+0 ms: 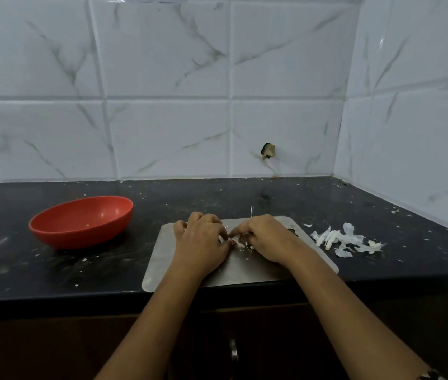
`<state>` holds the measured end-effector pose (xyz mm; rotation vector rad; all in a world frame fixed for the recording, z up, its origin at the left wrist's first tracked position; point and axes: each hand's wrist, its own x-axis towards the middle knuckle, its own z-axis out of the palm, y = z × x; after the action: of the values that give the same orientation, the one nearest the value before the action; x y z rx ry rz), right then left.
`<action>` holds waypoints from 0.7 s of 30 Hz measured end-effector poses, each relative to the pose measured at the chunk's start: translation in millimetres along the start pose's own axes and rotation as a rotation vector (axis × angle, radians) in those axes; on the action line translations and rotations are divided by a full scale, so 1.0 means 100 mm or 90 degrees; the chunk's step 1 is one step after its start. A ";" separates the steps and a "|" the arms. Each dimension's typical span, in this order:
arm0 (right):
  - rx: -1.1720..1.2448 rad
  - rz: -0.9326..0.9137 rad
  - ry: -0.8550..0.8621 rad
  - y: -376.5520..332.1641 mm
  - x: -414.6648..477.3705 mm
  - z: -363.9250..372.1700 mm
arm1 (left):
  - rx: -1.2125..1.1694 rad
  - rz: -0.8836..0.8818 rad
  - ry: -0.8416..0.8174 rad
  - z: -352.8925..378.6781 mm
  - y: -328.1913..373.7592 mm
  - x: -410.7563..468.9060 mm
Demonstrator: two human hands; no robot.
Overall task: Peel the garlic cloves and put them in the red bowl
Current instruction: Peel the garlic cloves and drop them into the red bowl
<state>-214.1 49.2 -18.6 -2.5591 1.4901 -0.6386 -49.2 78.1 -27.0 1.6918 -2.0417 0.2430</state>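
Observation:
Both hands meet over a steel cutting board [244, 272] on the black counter. My left hand [200, 242] and my right hand [265, 238] have their fingers curled and pinch a small pale garlic clove [237, 242] between the fingertips, just above the board. Most of the clove is hidden by the fingers. The red bowl [81, 220] stands on the counter to the left of the board, apart from my hands. A tiny pale bit lies on its bottom; otherwise it looks empty.
A heap of white garlic skins [346, 239] lies on the counter right of the board. Small skin flakes are scattered over the dark counter [52, 272]. Tiled walls close the back and right side. A cabinet handle [233, 349] shows below the counter edge.

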 end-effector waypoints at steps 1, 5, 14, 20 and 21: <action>-0.003 -0.004 0.002 0.01 0.00 0.00 | -0.001 -0.004 0.000 -0.01 0.00 0.00; -0.006 -0.026 0.007 0.00 -0.01 0.01 | -0.006 -0.011 0.001 -0.02 0.01 -0.01; -0.036 -0.108 -0.008 -0.12 -0.13 -0.06 | -0.007 -0.040 0.020 -0.01 0.00 -0.02; -0.022 -0.109 0.005 -0.07 -0.13 -0.05 | -0.032 -0.051 0.031 -0.01 0.00 -0.01; -0.015 -0.106 0.008 -0.07 -0.14 -0.05 | -0.030 -0.050 0.030 -0.01 0.00 -0.01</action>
<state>-216.6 64.9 -15.9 -2.7233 1.3053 -0.6615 -48.9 79.2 -26.8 1.7168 -1.9282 0.2045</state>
